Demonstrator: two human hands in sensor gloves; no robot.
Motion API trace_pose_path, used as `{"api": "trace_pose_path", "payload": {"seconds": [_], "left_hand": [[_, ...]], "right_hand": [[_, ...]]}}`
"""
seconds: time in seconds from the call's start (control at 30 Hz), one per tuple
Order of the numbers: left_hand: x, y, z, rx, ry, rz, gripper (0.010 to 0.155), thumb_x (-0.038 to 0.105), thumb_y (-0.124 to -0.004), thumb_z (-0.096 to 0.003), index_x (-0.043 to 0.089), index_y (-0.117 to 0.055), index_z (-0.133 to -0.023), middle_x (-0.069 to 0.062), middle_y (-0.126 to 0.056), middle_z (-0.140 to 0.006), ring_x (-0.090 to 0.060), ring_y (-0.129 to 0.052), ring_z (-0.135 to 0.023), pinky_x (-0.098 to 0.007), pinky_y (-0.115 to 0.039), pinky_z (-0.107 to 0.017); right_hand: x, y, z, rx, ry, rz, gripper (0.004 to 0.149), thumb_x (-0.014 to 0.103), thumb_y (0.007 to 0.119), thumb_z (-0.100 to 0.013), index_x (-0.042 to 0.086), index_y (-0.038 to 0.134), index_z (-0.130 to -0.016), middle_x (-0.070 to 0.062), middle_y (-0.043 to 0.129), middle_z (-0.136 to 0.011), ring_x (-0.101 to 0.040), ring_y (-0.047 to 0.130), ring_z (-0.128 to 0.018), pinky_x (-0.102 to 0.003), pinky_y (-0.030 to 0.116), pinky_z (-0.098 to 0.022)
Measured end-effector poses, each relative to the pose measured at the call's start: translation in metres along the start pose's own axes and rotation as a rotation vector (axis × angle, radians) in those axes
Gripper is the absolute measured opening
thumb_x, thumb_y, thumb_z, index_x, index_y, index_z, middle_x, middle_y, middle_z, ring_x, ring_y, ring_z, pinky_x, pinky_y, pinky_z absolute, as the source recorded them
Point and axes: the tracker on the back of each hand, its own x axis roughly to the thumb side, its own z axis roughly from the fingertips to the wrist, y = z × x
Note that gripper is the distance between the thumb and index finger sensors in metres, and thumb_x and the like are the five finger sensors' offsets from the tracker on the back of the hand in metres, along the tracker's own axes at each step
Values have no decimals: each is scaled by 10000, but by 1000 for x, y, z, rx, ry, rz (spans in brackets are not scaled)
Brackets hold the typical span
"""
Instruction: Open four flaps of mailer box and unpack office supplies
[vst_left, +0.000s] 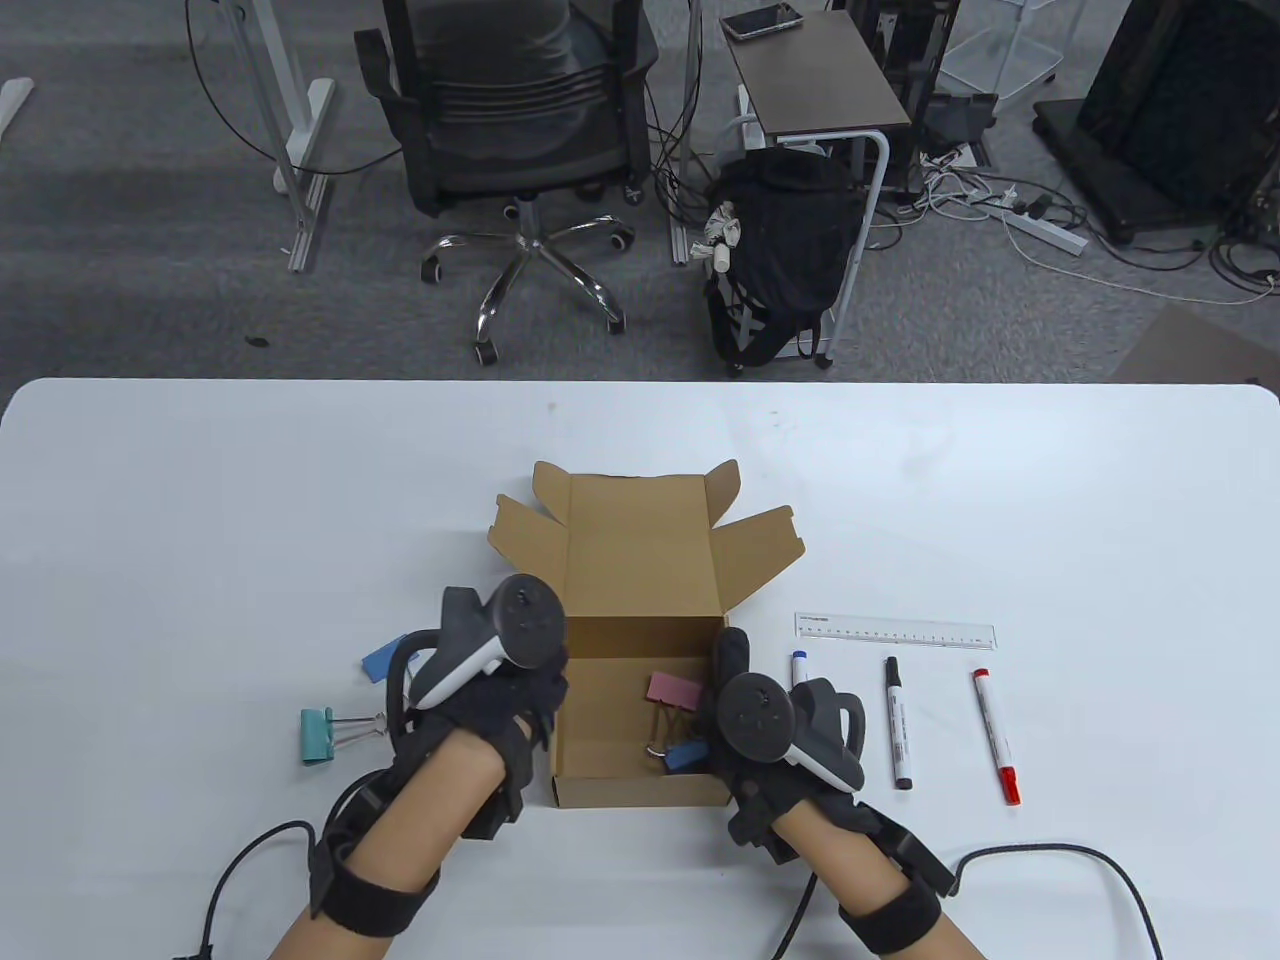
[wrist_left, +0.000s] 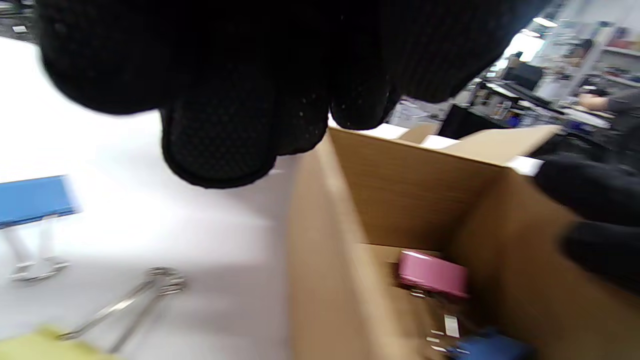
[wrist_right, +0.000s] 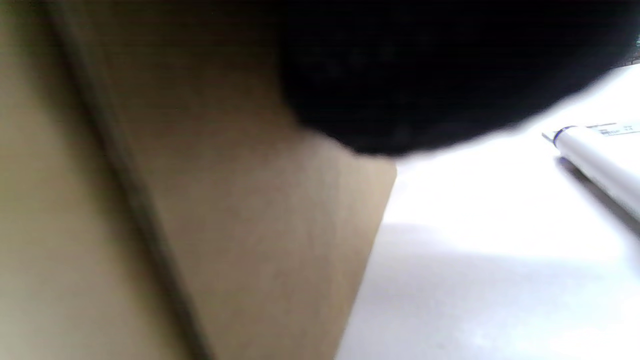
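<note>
The brown mailer box (vst_left: 640, 790) stands open in the middle of the table, lid and flaps (vst_left: 640, 540) folded back. Inside lie a pink binder clip (vst_left: 672, 688) and a blue binder clip (vst_left: 685, 756); both also show in the left wrist view, pink (wrist_left: 432, 274) and blue (wrist_left: 492, 347). My left hand (vst_left: 545, 700) is at the box's left wall, its fingers (wrist_left: 220, 145) curled just above the rim with nothing seen in them. My right hand (vst_left: 725, 690) holds the box's right wall, fingers (wrist_left: 590, 215) draped over the rim.
Left of the box lie a blue clip (vst_left: 380, 662) and a teal clip (vst_left: 318, 735). To the right lie a clear ruler (vst_left: 895, 632), a blue marker (vst_left: 800, 668) partly under my right hand, a black marker (vst_left: 898, 725) and a red marker (vst_left: 997, 735).
</note>
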Motion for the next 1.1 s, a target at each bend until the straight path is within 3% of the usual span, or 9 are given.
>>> {"api": "trace_pose_path", "payload": {"seconds": [0.23, 0.43, 0.57, 0.77, 0.83, 0.9, 1.0, 1.07, 1.1], "left_hand": [[58, -24, -31, -121, -81, -9, 521, 333, -753, -377, 220, -746, -885, -191, -804, -871, -387, -978, -596, -457, -825, -332], [73, -61, -76, -370, 44, -56, 588, 337, -754, -379, 295, -619, -950, -41, -473, -1084, -459, -851, -759, -497, -774, -438], [82, -81, -100, -475, 52, -41, 656, 338, -773, -366, 309, -517, -969, -54, -360, -1091, -438, -859, -736, -465, -779, -424], [75, -97, -114, -626, 67, -8, 709, 360, -764, -390, 336, -361, -973, -33, -241, -1093, -437, -836, -732, -454, -763, -422], [71, -96, -113, -624, 64, -25, 712, 392, -760, -389, 327, -356, -972, -79, -290, -1080, -409, -861, -706, -441, -773, -408], [69, -95, -110, -608, 80, -47, 687, 395, -776, -378, 265, -456, -972, -178, -500, -1018, -433, -894, -636, -448, -784, -385], [69, -98, -105, -635, 58, -60, 725, 390, -790, -370, 241, -410, -970, -206, -487, -987, -398, -914, -603, -432, -787, -375], [71, -100, -104, -644, 27, -52, 712, 407, -792, -363, 241, -461, -971, -233, -686, -861, -427, -964, -452, -400, -816, -294], [71, -103, -103, -682, 32, -51, 736, 395, -799, -370, 211, -428, -978, -270, -657, -850, -442, -950, -419, -402, -804, -287]], "right_hand": [[-1, 0, 0, 0, 1, -6, 652, 322, 621, -526, -73, 320, -948, -222, 963, -407, -264, 993, 28, -289, 810, 90], [-1, 0, 0, -1, -3, -15, 652, 321, 621, -526, -74, 317, -948, -222, 962, -406, -265, 992, 26, -289, 810, 89], [-2, 0, 0, 0, -3, -22, 651, 321, 620, -528, -73, 316, -947, -224, 961, -407, -265, 993, 26, -291, 810, 88], [-3, 0, 0, 4, 3, -25, 658, 322, 625, -527, -70, 309, -951, -223, 961, -410, -265, 994, 26, -289, 811, 88], [0, 0, 0, 10, 10, 3, 658, 326, 622, -528, -67, 311, -953, -220, 962, -412, -255, 995, 26, -283, 811, 88], [1, 0, 0, 10, 16, 13, 655, 326, 620, -530, -66, 312, -954, -218, 962, -414, -255, 995, 24, -282, 812, 87], [-1, 0, 0, 6, 17, -4, 656, 327, 620, -530, -65, 311, -956, -220, 962, -413, -258, 994, 23, -282, 812, 89], [-1, 0, 0, 5, 18, -1, 654, 326, 619, -530, -63, 312, -956, -220, 961, -413, -257, 994, 25, -281, 812, 88], [0, 0, 0, 5, 20, 3, 653, 326, 619, -530, -63, 312, -956, -221, 961, -414, -256, 995, 25, -282, 812, 88]]}}
